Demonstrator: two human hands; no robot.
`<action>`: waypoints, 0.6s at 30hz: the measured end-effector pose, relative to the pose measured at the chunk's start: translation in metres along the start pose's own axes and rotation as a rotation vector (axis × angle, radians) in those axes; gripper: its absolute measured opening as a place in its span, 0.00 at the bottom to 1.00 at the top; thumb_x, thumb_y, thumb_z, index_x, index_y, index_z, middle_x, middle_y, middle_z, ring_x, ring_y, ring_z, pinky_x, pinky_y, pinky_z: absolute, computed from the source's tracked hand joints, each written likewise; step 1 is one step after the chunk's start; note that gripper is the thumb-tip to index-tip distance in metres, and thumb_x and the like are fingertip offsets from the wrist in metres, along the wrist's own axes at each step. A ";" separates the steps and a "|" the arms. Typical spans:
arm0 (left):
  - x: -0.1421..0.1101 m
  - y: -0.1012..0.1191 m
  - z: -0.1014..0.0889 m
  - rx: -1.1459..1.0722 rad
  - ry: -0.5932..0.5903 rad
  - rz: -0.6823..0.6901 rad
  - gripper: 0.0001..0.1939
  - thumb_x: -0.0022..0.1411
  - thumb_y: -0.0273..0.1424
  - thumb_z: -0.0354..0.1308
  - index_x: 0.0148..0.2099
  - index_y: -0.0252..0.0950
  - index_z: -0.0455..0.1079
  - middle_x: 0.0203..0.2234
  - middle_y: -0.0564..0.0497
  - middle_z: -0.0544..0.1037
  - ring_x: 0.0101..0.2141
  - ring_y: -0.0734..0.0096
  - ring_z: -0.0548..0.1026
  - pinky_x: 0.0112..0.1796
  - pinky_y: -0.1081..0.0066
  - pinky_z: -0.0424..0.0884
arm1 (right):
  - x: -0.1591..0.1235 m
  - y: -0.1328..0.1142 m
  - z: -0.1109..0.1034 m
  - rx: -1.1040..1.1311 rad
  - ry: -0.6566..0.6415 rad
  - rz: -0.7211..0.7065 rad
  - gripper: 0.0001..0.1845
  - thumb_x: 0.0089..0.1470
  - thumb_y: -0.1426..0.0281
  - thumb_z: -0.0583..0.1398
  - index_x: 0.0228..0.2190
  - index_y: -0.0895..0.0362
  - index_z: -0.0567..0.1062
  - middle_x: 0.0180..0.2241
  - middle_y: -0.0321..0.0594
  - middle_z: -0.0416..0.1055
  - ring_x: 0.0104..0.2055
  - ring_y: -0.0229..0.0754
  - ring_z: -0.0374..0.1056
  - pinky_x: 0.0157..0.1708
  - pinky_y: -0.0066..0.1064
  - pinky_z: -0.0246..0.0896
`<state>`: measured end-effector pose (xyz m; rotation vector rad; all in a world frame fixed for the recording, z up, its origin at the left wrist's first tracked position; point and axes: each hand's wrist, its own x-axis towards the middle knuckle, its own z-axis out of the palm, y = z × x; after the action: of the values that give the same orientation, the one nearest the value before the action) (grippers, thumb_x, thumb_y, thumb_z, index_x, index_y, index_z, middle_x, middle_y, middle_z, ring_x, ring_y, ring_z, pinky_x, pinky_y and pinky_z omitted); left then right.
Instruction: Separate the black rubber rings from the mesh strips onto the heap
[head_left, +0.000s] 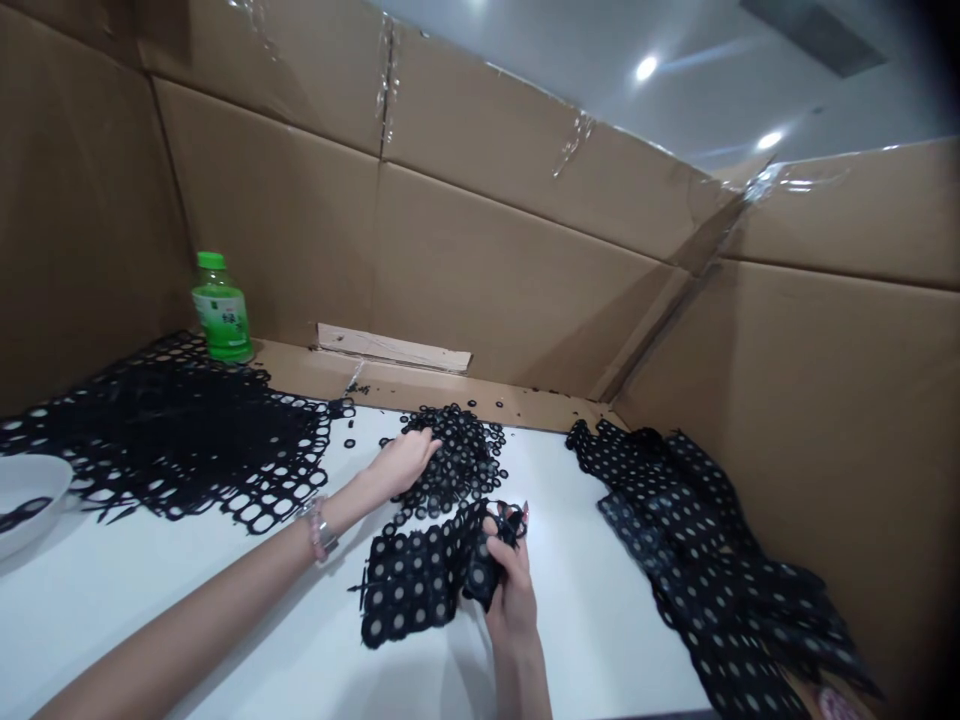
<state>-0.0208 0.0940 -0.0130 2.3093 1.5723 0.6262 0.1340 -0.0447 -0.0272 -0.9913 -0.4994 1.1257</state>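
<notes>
My left hand (405, 462) reaches forward onto a small heap of black rubber rings (457, 455) on the white table (187, 600), fingers curled into the heap. A beaded bracelet sits on that wrist. My right hand (510, 580) is closed round the end of a black perforated sheet (416, 580) full of round holes, which lies crumpled in front of me. What the left fingers hold, if anything, is hidden.
A large black mesh of joined rings (172, 440) spreads at the left beside a green bottle (221, 310). A white bowl (30, 495) stands at the left edge. More perforated sheets (697, 560) pile at the right. Cardboard walls (487, 260) enclose the table.
</notes>
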 end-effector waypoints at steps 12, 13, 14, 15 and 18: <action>-0.079 0.072 -0.023 -0.357 -0.303 0.425 0.13 0.61 0.38 0.46 0.28 0.36 0.59 0.18 0.56 0.64 0.19 0.77 0.59 0.22 0.75 0.52 | -0.002 0.001 0.003 0.097 -0.067 0.113 0.28 0.33 0.70 0.65 0.41 0.51 0.68 0.37 0.34 0.73 0.39 0.41 0.68 0.39 0.33 0.63; -0.078 0.071 -0.023 -0.389 -0.324 0.424 0.13 0.62 0.37 0.44 0.28 0.36 0.60 0.19 0.56 0.64 0.20 0.77 0.60 0.23 0.75 0.53 | -0.002 0.001 0.002 0.095 -0.078 0.103 0.29 0.33 0.70 0.65 0.42 0.50 0.68 0.37 0.34 0.72 0.39 0.41 0.68 0.39 0.32 0.63; -0.077 0.070 -0.021 -0.426 -0.337 0.417 0.14 0.63 0.36 0.42 0.28 0.36 0.59 0.20 0.55 0.65 0.21 0.76 0.61 0.24 0.75 0.53 | -0.002 0.001 0.002 0.097 -0.088 0.098 0.29 0.33 0.71 0.65 0.42 0.50 0.67 0.37 0.34 0.72 0.38 0.40 0.68 0.39 0.32 0.63; -0.075 0.068 -0.019 -0.462 -0.338 0.401 0.16 0.64 0.35 0.40 0.27 0.35 0.58 0.20 0.55 0.65 0.22 0.76 0.61 0.25 0.75 0.54 | -0.002 0.000 0.002 0.103 -0.093 0.094 0.29 0.33 0.71 0.64 0.42 0.50 0.67 0.36 0.33 0.72 0.37 0.39 0.68 0.38 0.31 0.63; -0.071 0.060 -0.008 -0.539 -0.255 0.288 0.20 0.65 0.35 0.36 0.21 0.35 0.51 0.17 0.57 0.59 0.22 0.77 0.57 0.24 0.75 0.53 | 0.000 -0.001 0.004 0.136 -0.093 0.098 0.25 0.33 0.73 0.64 0.39 0.52 0.67 0.30 0.31 0.71 0.29 0.35 0.66 0.31 0.26 0.62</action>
<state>0.0016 0.0055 0.0078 2.1008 0.8343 0.6853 0.1310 -0.0432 -0.0246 -0.8560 -0.4461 1.2813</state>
